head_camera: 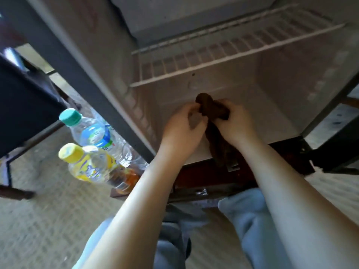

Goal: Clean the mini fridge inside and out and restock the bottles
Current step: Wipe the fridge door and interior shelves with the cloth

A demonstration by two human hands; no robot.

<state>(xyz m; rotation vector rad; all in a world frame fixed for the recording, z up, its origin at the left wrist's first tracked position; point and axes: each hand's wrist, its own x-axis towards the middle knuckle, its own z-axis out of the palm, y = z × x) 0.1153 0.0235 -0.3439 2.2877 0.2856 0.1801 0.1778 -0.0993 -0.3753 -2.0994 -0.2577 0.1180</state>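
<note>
Head camera view, looking down past my two bare forearms into an open mini fridge [272, 105] with pale inner walls. One white wire shelf [223, 53] crosses the upper part of the fridge, and nothing lies on it. The fridge stands on a dark reddish wooden base [204, 179]. A woven beige carpet [48, 220] covers the ground around it, and a dark piece of furniture [25, 105] sits off to the left. My knees in light blue trousers [248, 220] show at the bottom, just in front of the base.

Three bottles stand close together on the carpet just left of the fridge, outside it. The furthest is a clear bottle with a green cap [91, 131]. Nearer to me is a bottle with a yellow cap [87, 164] and a yellow label. Beside that stands a smaller bottle of amber liquid [126, 177], partly hidden behind my left forearm.

Both hands meet in front of the lower compartment, above its floor. My right hand [235, 123] is curled round a bunched brown cloth [211, 108], whose loose end hangs down between my wrists toward the fridge's front edge. My left hand [182, 129] has its fingers bent onto the cloth's other end; it appears to pinch it, though motion blur softens the fingertips.
</note>
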